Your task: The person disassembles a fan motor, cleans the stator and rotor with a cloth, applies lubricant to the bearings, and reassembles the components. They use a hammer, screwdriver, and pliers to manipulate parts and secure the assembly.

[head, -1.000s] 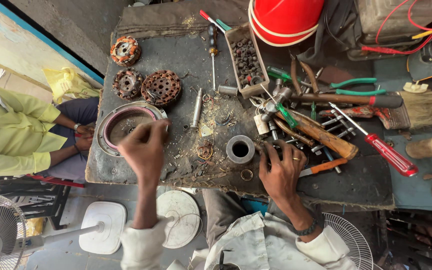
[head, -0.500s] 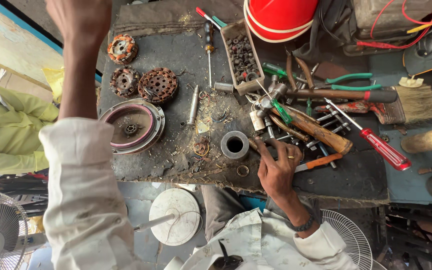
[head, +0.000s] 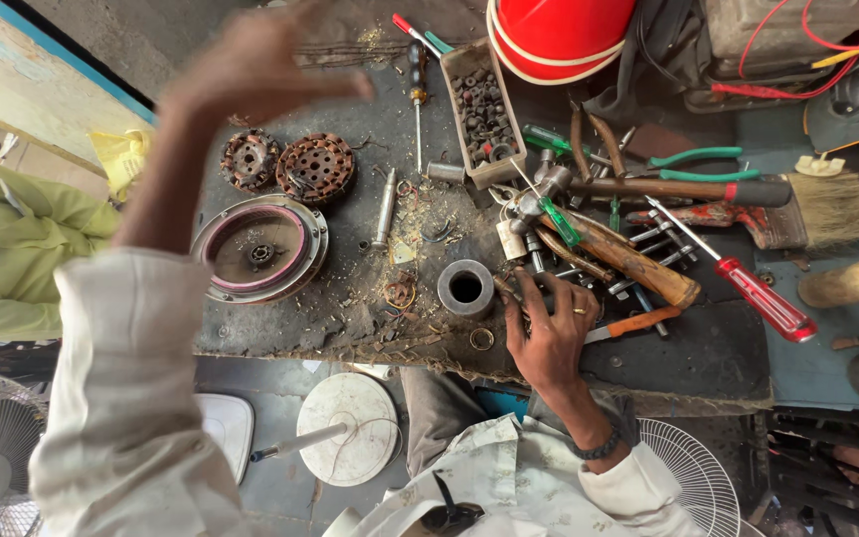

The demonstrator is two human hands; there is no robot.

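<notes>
- The right hand [head: 549,333] is lying flat at the near edge of the counter [head: 708,348], fingers spread and pressing down among loose tools; its grip is open and closing on nothing, though the fingertips are touching small metal pieces just right of the metal ring [head: 465,287].
- The left hand [head: 251,65] is hanging in the air far left of the ring and above the counter's back edge, blurred, fingers loosely splayed and holding nothing.
- The ring is standing on end with its hole facing up, likely so it stays put and within easy reach.
- Left of the ring, a round motor cover [head: 258,249] is lying open side up, keeping its inner hub on show.
- Beyond it, two rusty wound cores [head: 315,167] are sitting side by side.
- Behind the ring, a small open box [head: 484,109] is keeping nuts and other small parts together; no label is readable.
- Right of the ring, a wooden-handled hammer [head: 628,261], green-handled pliers [head: 693,164], a red screwdriver [head: 748,288] and a brush [head: 827,204] are lying heaped, handles mostly pointing right.
- Far behind the ring, a red helmet [head: 559,35] is resting on the counter's back edge.
- A person in a green shirt [head: 12,249] is sitting far left.
</notes>
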